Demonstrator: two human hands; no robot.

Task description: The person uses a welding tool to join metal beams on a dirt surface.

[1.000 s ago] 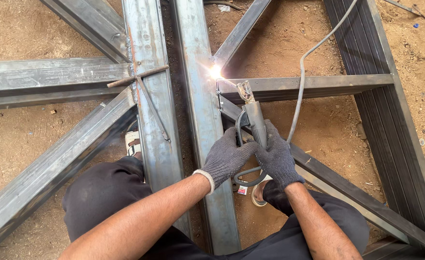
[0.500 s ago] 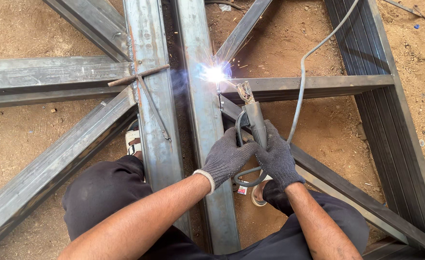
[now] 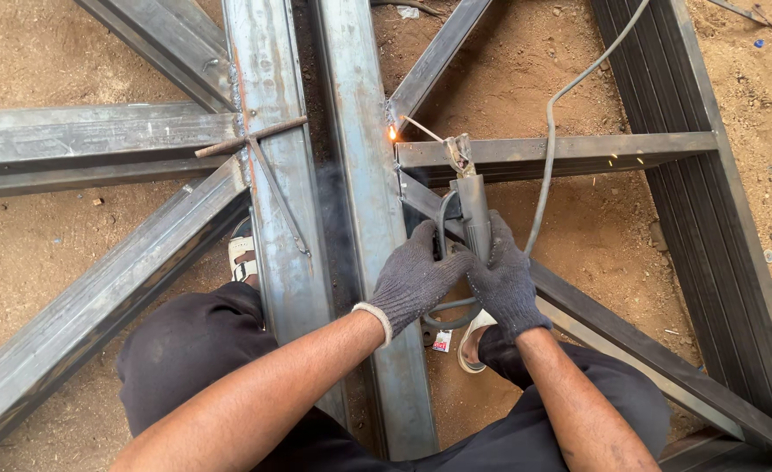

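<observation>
Sandy ground point(image 3: 71, 236) under steel frame point(image 3: 360, 175); both gloved hands' grip closed around electrode holder point(image 3: 472, 210), rod tip forward

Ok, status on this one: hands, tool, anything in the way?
Both gloved hands, left and right, grip welding holder. Rod tip glowing at steel beam joint. Cable trails clear.

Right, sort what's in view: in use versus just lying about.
In use: left hand and right hand gripping the electrode holder, welding rod, grey cable, steel frame.
Lying about: loose bar across a beam, small label on the dirt.
</observation>
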